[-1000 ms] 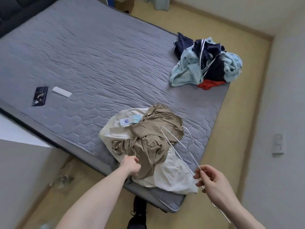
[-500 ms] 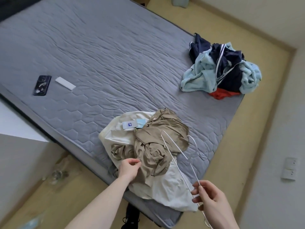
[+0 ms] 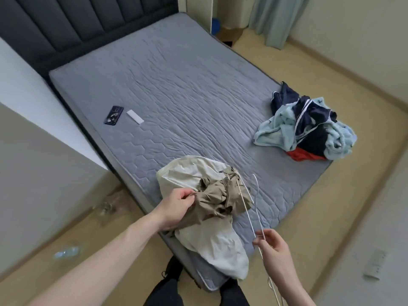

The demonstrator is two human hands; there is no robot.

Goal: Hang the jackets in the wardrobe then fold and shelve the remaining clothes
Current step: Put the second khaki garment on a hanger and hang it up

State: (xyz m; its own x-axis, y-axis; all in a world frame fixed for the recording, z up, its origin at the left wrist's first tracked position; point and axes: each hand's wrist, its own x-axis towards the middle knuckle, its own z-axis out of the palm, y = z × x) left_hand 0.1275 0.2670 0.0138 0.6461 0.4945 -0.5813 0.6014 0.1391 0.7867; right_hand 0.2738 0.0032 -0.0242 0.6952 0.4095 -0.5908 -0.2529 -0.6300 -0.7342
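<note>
grey quilted mattress fills most of the view, set against a dark padded headboard, with tan floor running along its right side and foot. pale curtain hangs in the far corner.

near the foot edge of the mattress lies a cream jacket, spread flat, its lower end hanging just over the edge. on top of it sits a crumpled tan jacket, bunched into a heap. left hand pinches a fold of the tan jacket at its left side, thumb and fingers closed on the cloth.

right hand holds white wire hangers between thumb and fingertips, gripping them partway along the wire. the hangers slant up and away from the hand, their upper ends reaching over the right side of the tan jacket; whether they touch the cloth there is not clear. their lower ends run down past the wrist toward the bottom edge of the view.

well apart, at the right edge of the mattress, sits a pile of clothes: light blue fleece, navy pieces with white piping, and something red at the bottom of the pile.

toward the left side of the mattress a dark phone lies flat, with a small white remote just beside it, not touching.

dark trousers of the person show at the bottom, close against the foot of the bed.
</note>
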